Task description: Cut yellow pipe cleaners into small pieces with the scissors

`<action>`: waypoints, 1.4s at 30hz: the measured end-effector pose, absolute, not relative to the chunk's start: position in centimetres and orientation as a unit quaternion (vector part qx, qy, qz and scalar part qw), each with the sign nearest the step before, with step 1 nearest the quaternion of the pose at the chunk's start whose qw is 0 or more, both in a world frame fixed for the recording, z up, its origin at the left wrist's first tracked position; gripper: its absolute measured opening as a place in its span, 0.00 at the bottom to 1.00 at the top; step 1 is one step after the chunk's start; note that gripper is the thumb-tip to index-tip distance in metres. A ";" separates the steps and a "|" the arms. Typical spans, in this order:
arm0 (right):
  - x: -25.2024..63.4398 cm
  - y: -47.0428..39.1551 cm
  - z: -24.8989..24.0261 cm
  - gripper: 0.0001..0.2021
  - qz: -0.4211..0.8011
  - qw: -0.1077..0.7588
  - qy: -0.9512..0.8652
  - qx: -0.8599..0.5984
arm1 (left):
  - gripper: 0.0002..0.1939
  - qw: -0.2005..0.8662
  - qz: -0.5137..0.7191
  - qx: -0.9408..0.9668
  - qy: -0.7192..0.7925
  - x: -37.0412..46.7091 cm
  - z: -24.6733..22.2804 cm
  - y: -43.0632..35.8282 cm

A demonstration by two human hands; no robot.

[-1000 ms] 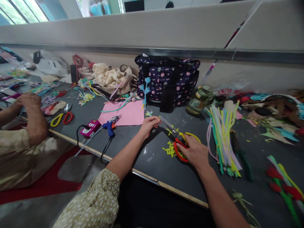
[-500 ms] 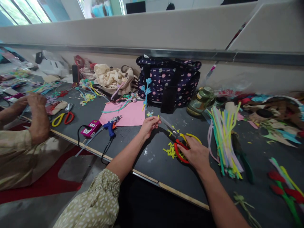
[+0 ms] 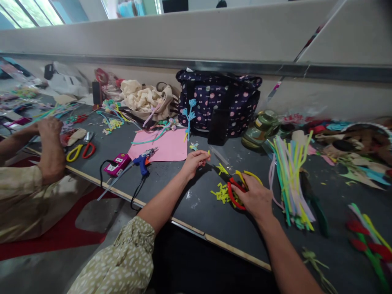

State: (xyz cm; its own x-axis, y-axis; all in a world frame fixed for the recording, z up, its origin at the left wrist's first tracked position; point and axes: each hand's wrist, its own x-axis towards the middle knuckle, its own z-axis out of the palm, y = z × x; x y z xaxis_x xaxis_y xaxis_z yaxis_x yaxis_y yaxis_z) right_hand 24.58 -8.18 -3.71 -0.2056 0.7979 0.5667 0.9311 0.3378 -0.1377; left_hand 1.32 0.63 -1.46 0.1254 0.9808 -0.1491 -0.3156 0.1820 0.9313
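My left hand (image 3: 195,162) is closed in a pinch on a short yellow pipe cleaner (image 3: 209,154), its tip poking out past the fingers. To the right, my right hand (image 3: 255,194) grips the scissors (image 3: 232,178), which have one yellow and one red handle loop. Their blades are parted and point toward my left hand, a little apart from the yellow tip. Below the blades, cut yellow pipe cleaner pieces (image 3: 221,193) lie in a small heap on the dark table (image 3: 190,220).
Behind my hands stand a dotted navy bag (image 3: 226,98) and a green jar (image 3: 260,128). Pink paper (image 3: 171,150), a blue glue gun (image 3: 142,162) and a co-worker's hands (image 3: 49,128) are to the left. A pipe cleaner bundle (image 3: 292,183) lies right.
The scissors' blades have opened wider and drawn slightly away from my left hand. My left hand has shifted a little to the right, with more of the yellow tip showing.
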 end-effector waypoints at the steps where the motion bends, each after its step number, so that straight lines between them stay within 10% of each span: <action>1: 24.6 -8.2 -3.7 0.24 -0.116 0.280 -0.770 -0.562 | 0.13 0.646 0.512 0.380 0.420 1.3 -1.4 0.7; 42: 24.6 -8.3 -3.7 0.24 -0.087 0.277 -0.781 -0.552 | 0.15 0.610 0.540 0.410 0.411 0.7 -1.4 0.9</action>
